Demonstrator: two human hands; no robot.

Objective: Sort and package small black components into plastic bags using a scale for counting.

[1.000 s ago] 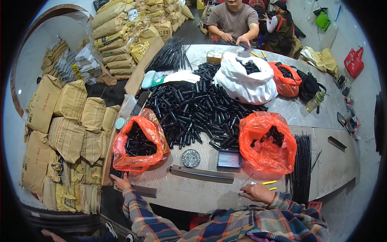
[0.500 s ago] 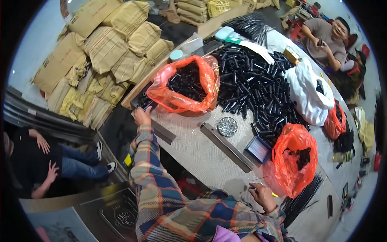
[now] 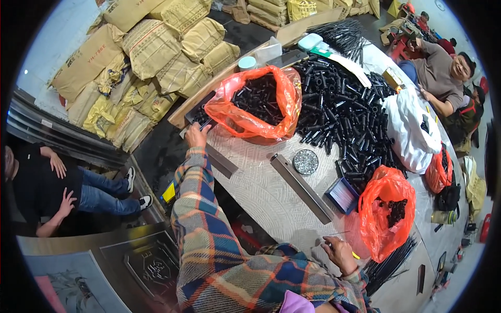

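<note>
My left hand [image 3: 196,136] reaches to the table's left edge, beside an open red plastic bag [image 3: 250,130] of small black tubular parts. Its fingers are closed around something dark that I cannot make out. Close to the near edge, my right hand [image 3: 340,255] pinches what looks like a thin metal rod [image 3: 339,232]. Beyond it stand a second red bag [image 3: 370,224] with black parts and a blue box [image 3: 342,195] of fine pin-like pieces. Between the hands lie a long metal bar [image 3: 301,189] and a round container [image 3: 305,161] of tiny shiny pieces.
A large heap of black tubular parts [image 3: 344,109] covers the table's far middle. A white bag [image 3: 409,130] stands right of it. Thin black rods [image 3: 389,266] lie at the near right. People sit at far right [image 3: 443,73] and left [image 3: 52,188]; stacked sacks [image 3: 156,57] stand behind.
The view has shifted, so the table sits a little further right in it. The person at far right has lowered their hands. My hands keep nearly the same places on the table.
</note>
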